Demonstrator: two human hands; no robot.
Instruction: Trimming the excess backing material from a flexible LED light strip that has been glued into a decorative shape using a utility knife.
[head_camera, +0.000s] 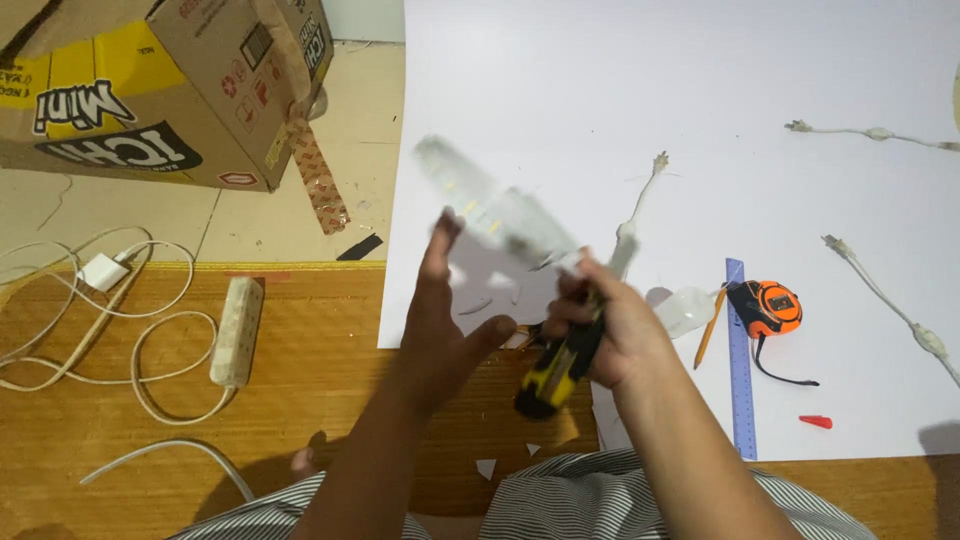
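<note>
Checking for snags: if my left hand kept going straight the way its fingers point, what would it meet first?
Probably the blurred clear strip just above the left hand; its fingertips already look nearly against it, though depth is unclear.

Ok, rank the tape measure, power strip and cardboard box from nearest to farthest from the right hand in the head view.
From the right hand:
1. Tape measure, just to its right on the white sheet.
2. Power strip, well to the left on the wooden floor.
3. Cardboard box, far upper left.
</note>
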